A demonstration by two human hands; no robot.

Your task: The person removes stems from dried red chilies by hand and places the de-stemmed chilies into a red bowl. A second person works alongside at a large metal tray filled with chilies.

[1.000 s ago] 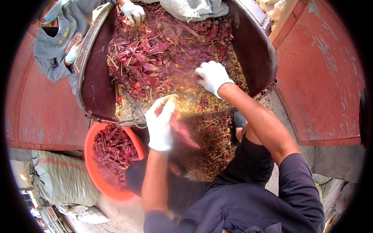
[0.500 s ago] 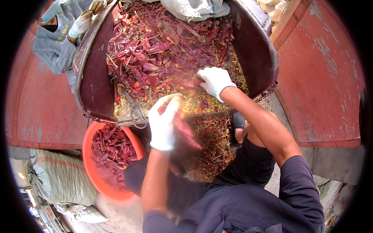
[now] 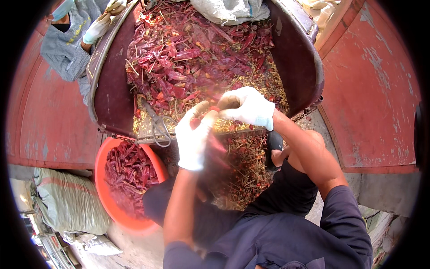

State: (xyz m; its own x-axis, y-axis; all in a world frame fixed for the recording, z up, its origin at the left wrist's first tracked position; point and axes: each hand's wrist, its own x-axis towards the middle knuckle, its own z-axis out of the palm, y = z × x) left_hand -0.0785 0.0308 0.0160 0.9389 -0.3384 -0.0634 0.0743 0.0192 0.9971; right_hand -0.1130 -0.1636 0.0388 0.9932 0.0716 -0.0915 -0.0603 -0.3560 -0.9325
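My left hand (image 3: 191,141), in a white glove, is closed around dried red chili peppers (image 3: 217,144) that stick out on its right side, blurred. My right hand (image 3: 248,107), gloved too, pinches at a red bit of chili by the left fingertips; the two hands nearly touch. They are above the near edge of a dark red cart bed, over a heap of dried chilies (image 3: 174,62) and scattered yellow seeds (image 3: 273,83). A pair of scissors (image 3: 157,123) lies on the bed's edge, left of my hands.
An orange tub (image 3: 101,179) of dried chilies stands at my left, beside a full woven sack (image 3: 69,201). Stems and scraps (image 3: 248,166) cover the ground between my legs. A white sack (image 3: 230,10) lies at the heap's back. A gloved co-worker (image 3: 69,49) is at far left.
My right hand has moved left and a little down from over the heap to the left hand's fingertips. The left hand stays closed on its chilies and has shifted slightly right.
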